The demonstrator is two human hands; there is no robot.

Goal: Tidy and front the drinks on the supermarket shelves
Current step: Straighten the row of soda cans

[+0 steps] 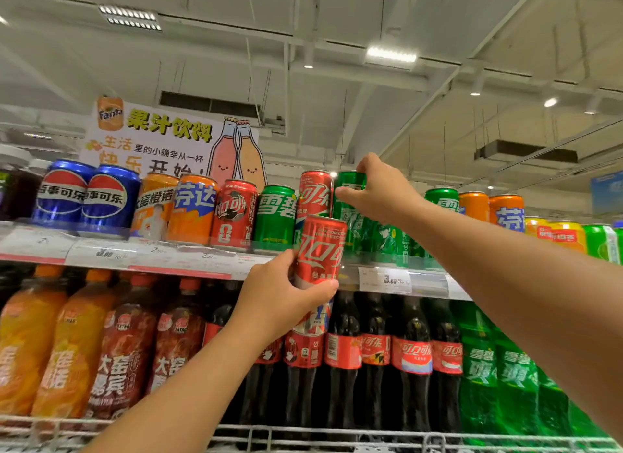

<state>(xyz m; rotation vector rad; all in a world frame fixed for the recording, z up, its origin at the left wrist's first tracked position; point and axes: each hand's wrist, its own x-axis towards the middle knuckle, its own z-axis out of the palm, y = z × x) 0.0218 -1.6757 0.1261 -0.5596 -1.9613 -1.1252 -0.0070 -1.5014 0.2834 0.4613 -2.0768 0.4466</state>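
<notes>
left hand holds a red cola can off the top shelf; right hand pinches a green can; this row looks half fronted.

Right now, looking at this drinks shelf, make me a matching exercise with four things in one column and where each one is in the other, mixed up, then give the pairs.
Things:
1. tall red cola can
2. tall green can
3. blue cola cans
4. orange bottles

Places:
A. far left of the upper shelf
B. gripped by the left hand, in front of the shelf edge
C. lower shelf, left end
D. on the upper shelf, top held by the right hand

Pairs: 1-B, 2-D, 3-A, 4-C
</notes>
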